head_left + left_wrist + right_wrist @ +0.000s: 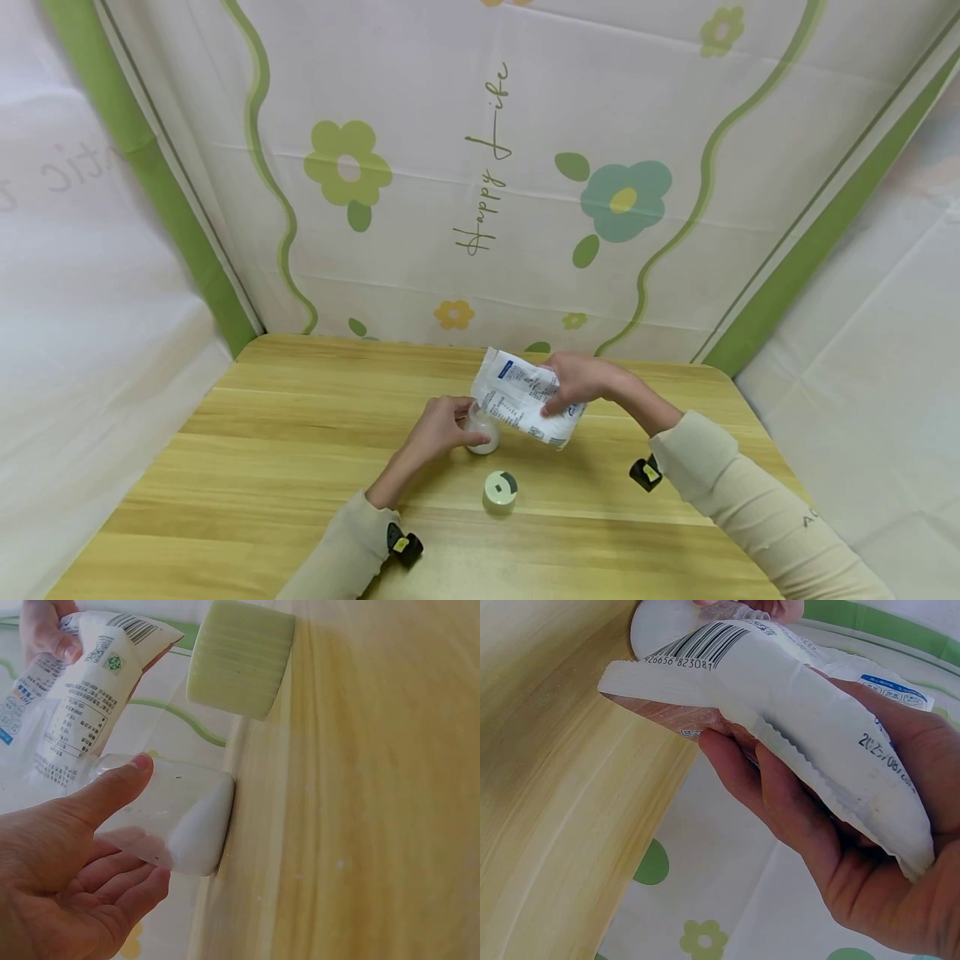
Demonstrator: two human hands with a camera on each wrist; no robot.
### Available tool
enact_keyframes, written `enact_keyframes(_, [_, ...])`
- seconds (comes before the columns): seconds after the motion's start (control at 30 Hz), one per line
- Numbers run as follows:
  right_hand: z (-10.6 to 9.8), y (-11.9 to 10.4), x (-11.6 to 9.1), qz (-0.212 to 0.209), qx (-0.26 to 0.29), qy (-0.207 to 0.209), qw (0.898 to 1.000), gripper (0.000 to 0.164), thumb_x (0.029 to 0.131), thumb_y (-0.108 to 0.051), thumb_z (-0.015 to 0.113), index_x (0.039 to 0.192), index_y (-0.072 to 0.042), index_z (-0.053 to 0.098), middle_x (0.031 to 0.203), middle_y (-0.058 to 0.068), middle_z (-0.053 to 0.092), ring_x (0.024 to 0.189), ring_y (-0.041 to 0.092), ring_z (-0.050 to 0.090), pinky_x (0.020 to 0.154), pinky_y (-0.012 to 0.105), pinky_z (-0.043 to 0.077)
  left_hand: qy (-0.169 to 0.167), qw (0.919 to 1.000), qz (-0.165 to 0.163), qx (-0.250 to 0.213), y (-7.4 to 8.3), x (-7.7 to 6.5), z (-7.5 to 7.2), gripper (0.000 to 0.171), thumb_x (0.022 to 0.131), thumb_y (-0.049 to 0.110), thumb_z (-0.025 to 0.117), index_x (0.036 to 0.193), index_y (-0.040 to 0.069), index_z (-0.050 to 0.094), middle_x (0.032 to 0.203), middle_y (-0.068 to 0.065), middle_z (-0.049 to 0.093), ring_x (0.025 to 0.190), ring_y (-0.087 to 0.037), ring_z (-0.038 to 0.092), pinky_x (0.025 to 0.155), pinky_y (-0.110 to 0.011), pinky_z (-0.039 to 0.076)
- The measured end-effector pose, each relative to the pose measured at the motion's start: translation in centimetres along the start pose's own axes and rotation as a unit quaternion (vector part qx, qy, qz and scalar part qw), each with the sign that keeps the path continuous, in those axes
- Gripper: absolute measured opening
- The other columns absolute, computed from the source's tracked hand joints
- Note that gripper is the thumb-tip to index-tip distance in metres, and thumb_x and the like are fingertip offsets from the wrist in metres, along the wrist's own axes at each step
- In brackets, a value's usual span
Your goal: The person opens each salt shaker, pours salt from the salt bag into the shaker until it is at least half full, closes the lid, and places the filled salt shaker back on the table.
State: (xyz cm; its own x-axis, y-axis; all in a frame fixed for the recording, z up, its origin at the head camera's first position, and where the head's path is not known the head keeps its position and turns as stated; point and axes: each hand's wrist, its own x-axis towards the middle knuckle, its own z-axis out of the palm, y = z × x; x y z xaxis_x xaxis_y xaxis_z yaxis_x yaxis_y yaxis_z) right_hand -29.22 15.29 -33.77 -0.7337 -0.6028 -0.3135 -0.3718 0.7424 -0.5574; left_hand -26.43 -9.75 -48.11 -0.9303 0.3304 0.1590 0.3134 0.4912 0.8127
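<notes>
My left hand grips a clear jar between thumb and fingers, and the jar stands upright on the table. White powder lies heaped against one side in its lower part. In my right hand is a white printed packet, tilted so that one end meets the jar's mouth. Thumb and fingers wrap round the packet, as the right wrist view shows. Whether powder is flowing cannot be made out. A pale green ribbed lid sits on the table just in front of the jar.
The wooden table ends at the back against a flower-printed curtain. White curtains also hang at the left and right. Black wrist cameras are strapped to both sleeves.
</notes>
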Motion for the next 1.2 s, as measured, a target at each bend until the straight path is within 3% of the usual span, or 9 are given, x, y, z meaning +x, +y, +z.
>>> enact_keyframes(1.2, [-0.11,-0.16,0.15,0.003,-0.017,0.004,1.0,0.029,0.074,-0.007,0.082,0.099,-0.004,0.069,0.083,0.004,0.073,0.067,0.013,0.069,0.061,0.027,0.059,-0.003,0.9999,-0.01,0.001,0.15,0.0,-0.13,0.059,0.074,0.025,0.089,0.122,-0.001,0.069,0.12,-0.017,0.071,0.112,-0.029,0.068,0.094,-0.042,0.057])
